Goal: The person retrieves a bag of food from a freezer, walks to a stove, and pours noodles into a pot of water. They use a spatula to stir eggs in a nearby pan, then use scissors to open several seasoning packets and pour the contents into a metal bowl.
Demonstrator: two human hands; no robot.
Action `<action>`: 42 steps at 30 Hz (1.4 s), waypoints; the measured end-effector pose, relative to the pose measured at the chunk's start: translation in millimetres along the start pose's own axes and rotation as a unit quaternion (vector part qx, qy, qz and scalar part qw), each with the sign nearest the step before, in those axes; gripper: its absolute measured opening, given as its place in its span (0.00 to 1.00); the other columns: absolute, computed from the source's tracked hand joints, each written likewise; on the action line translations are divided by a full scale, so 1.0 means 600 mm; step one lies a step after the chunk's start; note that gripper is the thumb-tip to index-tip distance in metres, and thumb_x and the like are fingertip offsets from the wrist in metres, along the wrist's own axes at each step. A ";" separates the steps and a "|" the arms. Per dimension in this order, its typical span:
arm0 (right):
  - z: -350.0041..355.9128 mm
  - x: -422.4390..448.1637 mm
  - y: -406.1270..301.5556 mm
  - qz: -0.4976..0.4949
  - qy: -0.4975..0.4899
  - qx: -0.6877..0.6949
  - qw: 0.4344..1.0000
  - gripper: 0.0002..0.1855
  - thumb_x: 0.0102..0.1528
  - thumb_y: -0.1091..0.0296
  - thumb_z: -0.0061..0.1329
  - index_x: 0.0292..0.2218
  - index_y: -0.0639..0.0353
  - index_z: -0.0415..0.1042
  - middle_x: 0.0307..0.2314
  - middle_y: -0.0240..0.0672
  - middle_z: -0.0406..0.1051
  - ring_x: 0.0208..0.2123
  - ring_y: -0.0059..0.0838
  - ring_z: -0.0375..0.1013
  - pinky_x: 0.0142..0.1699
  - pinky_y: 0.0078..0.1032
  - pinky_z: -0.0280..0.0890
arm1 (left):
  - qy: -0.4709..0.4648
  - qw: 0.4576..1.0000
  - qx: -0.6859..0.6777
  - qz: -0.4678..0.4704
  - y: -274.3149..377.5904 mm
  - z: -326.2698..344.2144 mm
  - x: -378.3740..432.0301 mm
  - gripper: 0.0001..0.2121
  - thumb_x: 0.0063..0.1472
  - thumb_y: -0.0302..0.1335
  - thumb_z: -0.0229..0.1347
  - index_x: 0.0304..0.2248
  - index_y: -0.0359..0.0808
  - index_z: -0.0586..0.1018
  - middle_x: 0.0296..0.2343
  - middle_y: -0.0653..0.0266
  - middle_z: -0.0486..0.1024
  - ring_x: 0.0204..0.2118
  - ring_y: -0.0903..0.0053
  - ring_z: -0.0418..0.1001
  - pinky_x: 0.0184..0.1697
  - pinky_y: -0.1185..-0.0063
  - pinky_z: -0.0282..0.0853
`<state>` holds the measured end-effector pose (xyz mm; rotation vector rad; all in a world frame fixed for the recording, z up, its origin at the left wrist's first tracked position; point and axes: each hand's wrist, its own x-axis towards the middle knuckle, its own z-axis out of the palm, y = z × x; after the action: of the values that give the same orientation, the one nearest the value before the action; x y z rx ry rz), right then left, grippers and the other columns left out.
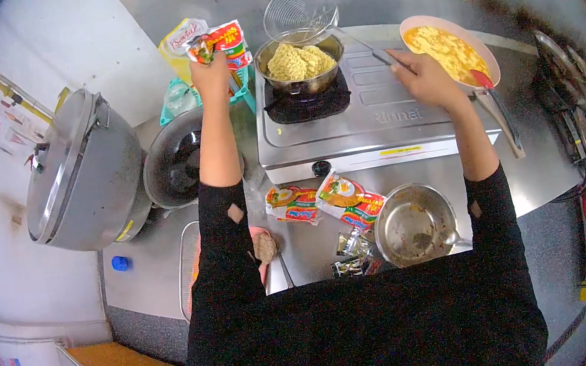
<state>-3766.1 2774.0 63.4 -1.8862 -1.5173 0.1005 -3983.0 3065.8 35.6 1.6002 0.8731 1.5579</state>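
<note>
My left hand (211, 77) grips an instant noodle wrapper (231, 41) at the back left, in front of a yellow-and-white pouch (183, 35). Below them is a turquoise plastic basket (243, 94), partly hidden by my forearm. In my right hand (423, 77) is the handle of a wire skimmer (298, 11). Its round mesh head is above the back of a steel pot (308, 85) on the gas stove (374, 128). Blocks of dried noodles (302, 61) sit heaped in that pot.
A pan (493, 65) of yellow egg-like food and a red spatula (482, 79) stand right. Noodle packets (351, 200), small sachets (352, 253) and a stained steel pot (412, 223) lie in front. Left are a dark wok (171, 165) and large lidded metal pot (100, 192).
</note>
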 end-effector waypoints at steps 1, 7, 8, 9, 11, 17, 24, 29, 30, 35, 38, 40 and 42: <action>0.002 0.002 -0.003 -0.007 -0.002 0.001 1.000 0.18 0.49 0.68 0.40 0.43 0.62 0.63 0.28 0.47 0.69 0.29 0.34 0.68 0.39 0.24 0.59 | 0.006 1.000 0.002 0.002 -0.005 -0.015 0.000 0.16 0.43 0.27 0.53 0.32 0.28 0.67 0.28 0.57 0.71 0.31 0.73 0.69 0.35 0.78 0.63; 0.021 -0.014 -0.035 -0.027 0.024 -0.271 0.962 0.20 0.47 0.69 0.39 0.43 0.58 0.62 0.24 0.47 0.68 0.26 0.43 0.69 0.32 0.33 0.64 | -0.032 0.975 -0.204 -0.082 0.072 -0.057 -0.086 0.10 0.48 0.22 0.50 0.33 0.31 0.70 0.29 0.66 0.71 0.29 0.82 0.69 0.31 0.83 0.63; 0.036 -0.015 -0.032 -0.046 0.028 -0.325 0.944 0.20 0.47 0.71 0.38 0.44 0.57 0.62 0.23 0.45 0.67 0.25 0.41 0.70 0.29 0.33 0.65 | -0.027 0.974 -0.213 -0.073 0.084 -0.058 -0.100 0.10 0.49 0.23 0.50 0.34 0.32 0.69 0.29 0.66 0.71 0.29 0.82 0.69 0.31 0.83 0.63; 0.048 -0.016 -0.039 -0.068 0.030 -0.377 0.923 0.20 0.46 0.72 0.38 0.44 0.55 0.61 0.23 0.43 0.67 0.23 0.39 0.70 0.26 0.32 0.65 | -0.025 0.974 -0.212 -0.072 0.091 -0.063 -0.113 0.10 0.49 0.23 0.50 0.34 0.32 0.69 0.29 0.66 0.71 0.29 0.82 0.69 0.31 0.83 0.63; 0.061 -0.024 -0.057 -0.078 0.027 -0.403 0.912 0.19 0.47 0.73 0.37 0.43 0.55 0.62 0.23 0.41 0.66 0.21 0.37 0.70 0.23 0.31 0.65 | -0.039 0.972 -0.219 -0.070 0.099 -0.074 -0.135 0.10 0.49 0.22 0.48 0.34 0.32 0.68 0.30 0.68 0.70 0.30 0.84 0.67 0.32 0.84 0.61; 0.051 -0.031 -0.108 -0.080 0.014 -0.428 0.900 0.24 0.43 0.75 0.37 0.45 0.51 0.62 0.24 0.39 0.65 0.20 0.35 0.69 0.24 0.29 0.65 | -0.036 0.966 -0.230 -0.115 0.107 -0.119 -0.188 0.11 0.50 0.21 0.48 0.35 0.31 0.68 0.31 0.67 0.70 0.31 0.84 0.67 0.35 0.84 0.60; 0.070 -0.032 -0.107 -0.078 -0.004 -0.419 0.905 0.21 0.44 0.76 0.36 0.42 0.52 0.64 0.24 0.40 0.66 0.23 0.37 0.69 0.25 0.31 0.64 | -0.031 0.974 -0.188 -0.125 0.086 -0.165 -0.227 0.13 0.50 0.24 0.50 0.38 0.32 0.67 0.34 0.66 0.69 0.33 0.81 0.68 0.35 0.81 0.65; 0.069 -0.003 -0.111 -0.093 -0.063 -0.395 0.912 0.21 0.44 0.76 0.37 0.42 0.53 0.65 0.23 0.42 0.66 0.24 0.38 0.69 0.28 0.32 0.64 | -0.056 0.969 -0.181 -0.159 0.065 -0.186 -0.255 0.14 0.51 0.24 0.49 0.38 0.33 0.66 0.34 0.66 0.69 0.33 0.80 0.68 0.36 0.79 0.65; 0.063 0.003 -0.119 -0.093 -0.055 -0.400 0.910 0.20 0.44 0.76 0.37 0.41 0.53 0.65 0.23 0.42 0.67 0.25 0.39 0.69 0.29 0.33 0.64 | -0.055 0.969 -0.180 -0.160 0.067 -0.188 -0.259 0.14 0.51 0.24 0.49 0.38 0.33 0.66 0.34 0.66 0.69 0.33 0.80 0.68 0.36 0.79 0.65; 0.045 -0.001 -0.142 -0.109 -0.024 -0.424 0.899 0.20 0.44 0.77 0.36 0.41 0.54 0.65 0.23 0.43 0.67 0.25 0.40 0.69 0.29 0.34 0.64 | -0.028 0.962 -0.189 -0.193 0.070 -0.208 -0.276 0.12 0.50 0.25 0.49 0.36 0.32 0.68 0.32 0.68 0.70 0.33 0.83 0.66 0.37 0.83 0.59; 0.065 -0.005 -0.123 -0.087 -0.045 -0.421 0.902 0.20 0.44 0.77 0.35 0.41 0.55 0.65 0.23 0.44 0.67 0.26 0.41 0.69 0.30 0.34 0.64 | -0.025 0.962 -0.182 -0.202 0.064 -0.218 -0.277 0.12 0.51 0.25 0.49 0.36 0.32 0.69 0.32 0.67 0.70 0.33 0.83 0.66 0.37 0.83 0.59; 0.080 -0.004 -0.114 -0.071 -0.067 -0.413 0.906 0.19 0.44 0.77 0.35 0.40 0.56 0.65 0.23 0.44 0.67 0.26 0.41 0.69 0.31 0.34 0.64 | -0.025 0.962 -0.183 -0.203 0.063 -0.219 -0.279 0.12 0.51 0.25 0.49 0.36 0.32 0.69 0.31 0.68 0.70 0.32 0.83 0.66 0.37 0.83 0.59; 0.087 -0.003 -0.110 -0.100 -0.075 -0.353 0.927 0.07 0.44 0.74 0.38 0.25 0.64 0.69 0.22 0.48 0.68 0.26 0.44 0.70 0.30 0.35 0.65 | -0.026 0.961 -0.182 -0.205 0.065 -0.218 -0.281 0.11 0.51 0.25 0.49 0.36 0.32 0.69 0.31 0.68 0.70 0.32 0.83 0.66 0.37 0.83 0.59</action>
<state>-3845.9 2801.1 60.4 -2.2793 -2.0259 -0.4670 -4120.4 2906.1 -15.7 1.1087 0.7756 1.2839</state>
